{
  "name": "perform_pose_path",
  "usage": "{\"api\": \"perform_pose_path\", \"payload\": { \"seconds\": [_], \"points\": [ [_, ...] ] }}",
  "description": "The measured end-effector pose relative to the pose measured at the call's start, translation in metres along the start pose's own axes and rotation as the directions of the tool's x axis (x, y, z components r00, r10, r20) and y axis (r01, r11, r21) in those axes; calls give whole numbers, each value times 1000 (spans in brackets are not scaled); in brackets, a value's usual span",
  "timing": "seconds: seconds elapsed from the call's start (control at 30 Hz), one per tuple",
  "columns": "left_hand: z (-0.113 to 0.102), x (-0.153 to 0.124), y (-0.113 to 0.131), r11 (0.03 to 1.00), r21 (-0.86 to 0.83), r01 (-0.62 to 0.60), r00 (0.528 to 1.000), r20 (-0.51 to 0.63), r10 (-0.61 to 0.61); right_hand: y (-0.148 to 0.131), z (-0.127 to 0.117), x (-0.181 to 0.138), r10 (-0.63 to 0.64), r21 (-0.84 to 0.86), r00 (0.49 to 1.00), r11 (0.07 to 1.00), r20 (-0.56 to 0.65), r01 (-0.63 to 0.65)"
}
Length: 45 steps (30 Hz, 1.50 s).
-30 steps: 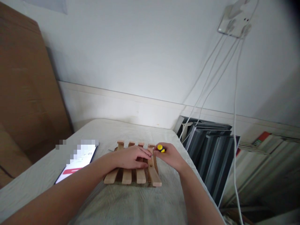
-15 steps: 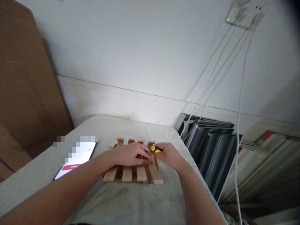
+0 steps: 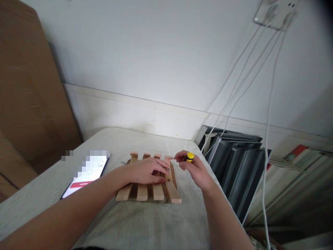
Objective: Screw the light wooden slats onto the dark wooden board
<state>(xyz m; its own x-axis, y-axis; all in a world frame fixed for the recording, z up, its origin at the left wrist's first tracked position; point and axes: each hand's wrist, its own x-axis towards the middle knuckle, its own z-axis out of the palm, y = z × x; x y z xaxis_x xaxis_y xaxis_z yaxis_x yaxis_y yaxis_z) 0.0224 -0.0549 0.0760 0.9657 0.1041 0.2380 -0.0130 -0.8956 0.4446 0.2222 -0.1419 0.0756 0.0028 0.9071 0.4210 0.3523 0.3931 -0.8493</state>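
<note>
A small slatted wooden rack point(image 3: 142, 191) lies on the cloth-covered surface, its pale slats running away from me. Across its middle rests my left hand point(image 3: 148, 171), holding the rack with its fingertips on the rightmost slat, close beside a small shiny screw head point(image 3: 168, 169). A dark hole shows lower on that slat. Just right of the rack, my right hand point(image 3: 198, 171) is raised and closed on a screwdriver with a yellow and black handle point(image 3: 190, 157). The handle's rounded end faces me, and I cannot make out the shaft clearly.
A phone point(image 3: 87, 178) with a lit screen lies to the left on the pale cloth point(image 3: 161, 225). A cardboard box point(image 3: 31, 90) stands at far left. Dark grey panels point(image 3: 234, 166) lean at right, under white cables point(image 3: 266, 146) hanging from a wall socket point(image 3: 277, 15).
My right hand has moved right with the screwdriver, off the rightmost slat, and turned the handle's end towards me. The screw head now shows. My left hand has hardly moved.
</note>
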Motion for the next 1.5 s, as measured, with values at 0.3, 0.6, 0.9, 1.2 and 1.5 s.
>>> {"api": "perform_pose_path", "payload": {
  "seconds": [0.3,0.6,0.9,1.2,1.5],
  "points": [
    [-2,2,3,998,-26,-53,999,1,53,4,11,3,-37,97,996,994,-82,45],
    [1,1,0,998,-33,-48,999,-6,48,5,19,3,-56,12,997,998,-58,57],
    [-2,1,7,997,-58,-42,999,-18,41,8,19,3,-29,-50,999,998,14,29],
    [0,0,6,998,-43,-45,999,-32,43,4,18,3,-43,-32,999,999,-18,43],
    [4,0,0,998,-61,-32,998,-52,29,9,20,2,-10,-67,1000,998,25,12]
  ]
}}
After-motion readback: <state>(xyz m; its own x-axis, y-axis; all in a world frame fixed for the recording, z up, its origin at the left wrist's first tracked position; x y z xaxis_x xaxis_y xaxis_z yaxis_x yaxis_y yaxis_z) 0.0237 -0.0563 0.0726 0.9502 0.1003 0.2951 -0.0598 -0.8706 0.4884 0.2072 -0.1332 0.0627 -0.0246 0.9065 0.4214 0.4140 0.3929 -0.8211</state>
